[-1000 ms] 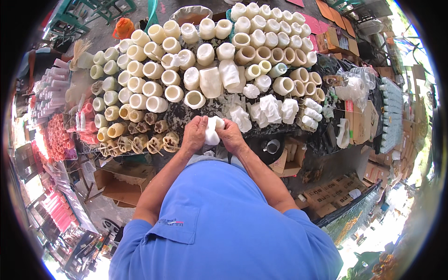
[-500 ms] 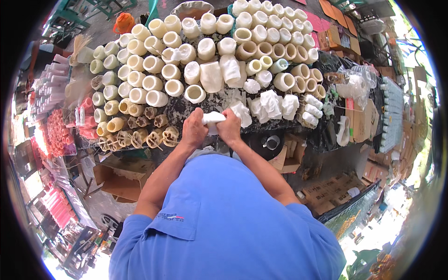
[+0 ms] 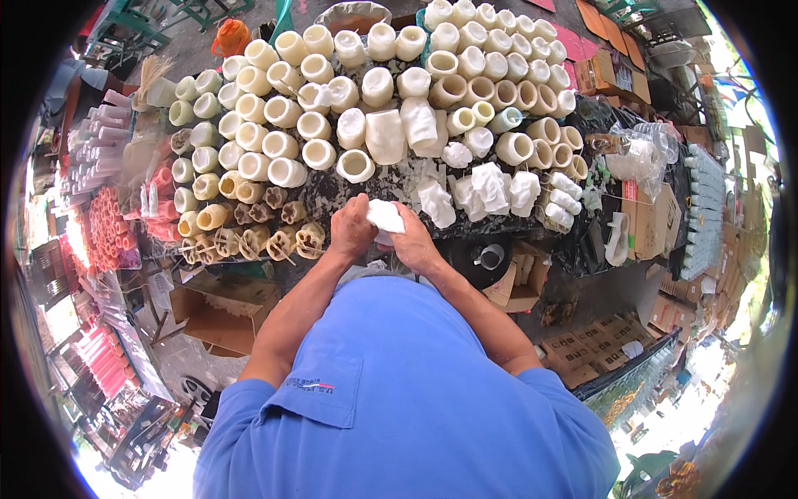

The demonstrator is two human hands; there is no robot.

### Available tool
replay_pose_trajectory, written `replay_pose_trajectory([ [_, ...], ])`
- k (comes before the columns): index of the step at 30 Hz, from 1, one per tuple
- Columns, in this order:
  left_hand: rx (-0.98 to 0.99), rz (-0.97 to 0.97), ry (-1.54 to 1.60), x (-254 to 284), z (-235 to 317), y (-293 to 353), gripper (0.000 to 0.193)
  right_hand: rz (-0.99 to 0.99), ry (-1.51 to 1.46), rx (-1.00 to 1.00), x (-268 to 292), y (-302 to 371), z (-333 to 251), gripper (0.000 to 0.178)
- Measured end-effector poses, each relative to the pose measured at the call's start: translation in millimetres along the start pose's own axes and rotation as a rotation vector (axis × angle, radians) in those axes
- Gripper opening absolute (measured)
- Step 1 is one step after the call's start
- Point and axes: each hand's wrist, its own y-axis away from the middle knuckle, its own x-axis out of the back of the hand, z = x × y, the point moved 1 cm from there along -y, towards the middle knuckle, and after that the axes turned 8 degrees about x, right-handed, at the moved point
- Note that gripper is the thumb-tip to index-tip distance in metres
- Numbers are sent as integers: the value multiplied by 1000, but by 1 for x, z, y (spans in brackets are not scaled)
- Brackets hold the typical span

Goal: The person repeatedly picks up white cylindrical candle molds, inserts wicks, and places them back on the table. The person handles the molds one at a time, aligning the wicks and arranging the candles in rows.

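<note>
Pinching a small white lump (image 3: 386,216) between them, both hands sit close together at the near edge of the tabletop (image 3: 328,190). The left hand (image 3: 352,229) has curled fingers at the lump's left side; the right hand (image 3: 416,244) grips it from the right and below. The lump is bright, plain white, with a smooth, roughly four-sided upper face, soft-looking corners and a greyer, shaded part underneath; whether it is cloth or wax, I cannot tell. It is tilted, in front of the blue shirt (image 3: 399,374). Just beyond it to the right, a crumpled white piece (image 3: 435,204) lies on the dark, white-flecked tabletop, matching its colour. Farther back, 1 cream cup (image 3: 356,166) stands nearest, its round opening showing.
</note>
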Motion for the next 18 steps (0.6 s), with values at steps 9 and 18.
replay_pose_trajectory([
  [9, 96, 85, 102, 15, -11, 3, 28, -183, 222, 138, 8, 8, 2, 95],
  [18, 405, -191, 689, 20, -17, 8, 21, -345, -728, -101, 21, -18, 11, 91],
])
